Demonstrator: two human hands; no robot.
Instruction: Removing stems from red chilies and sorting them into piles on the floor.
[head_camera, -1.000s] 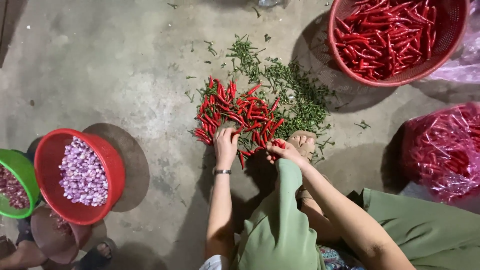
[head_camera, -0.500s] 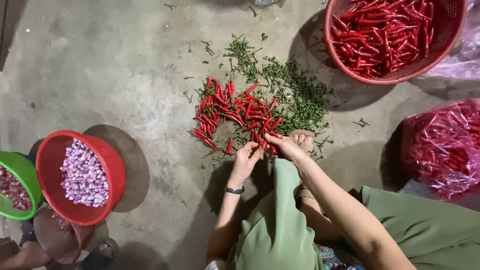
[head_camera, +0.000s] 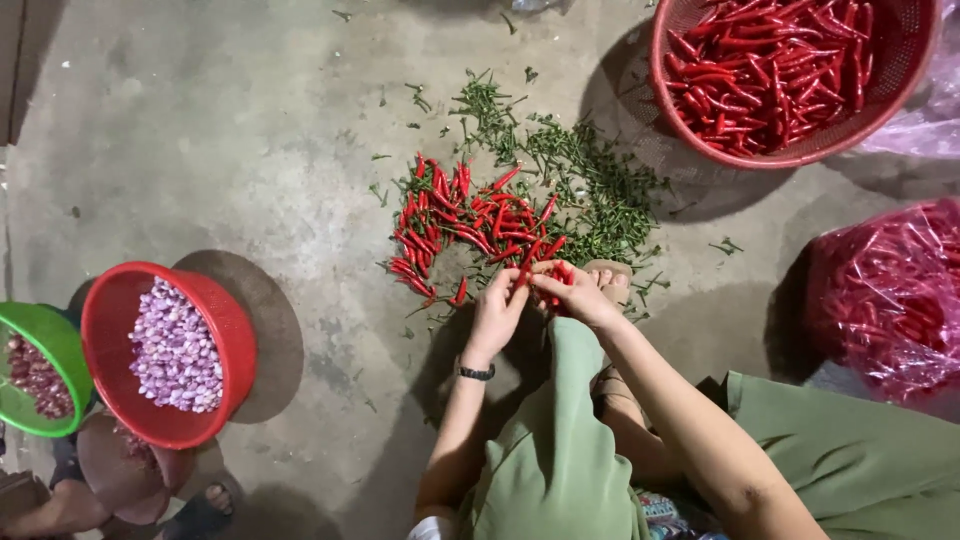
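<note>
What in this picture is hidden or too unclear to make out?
Head view only:
- Left hand and right hand: fingers meet over a chili; the grip itself is too small to tell.
- Red basket of chilies: cut off by the top edge.
- Bag of chilies: cut off by the right edge.
- Green basket: cut off at left.
- Foot: mostly behind the right hand.

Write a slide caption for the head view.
Both hands hold red chillies beside green stems on the floor.

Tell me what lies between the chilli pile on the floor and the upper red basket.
In the head view, loose green stems lie between the chilli pile and the red basket.
</note>
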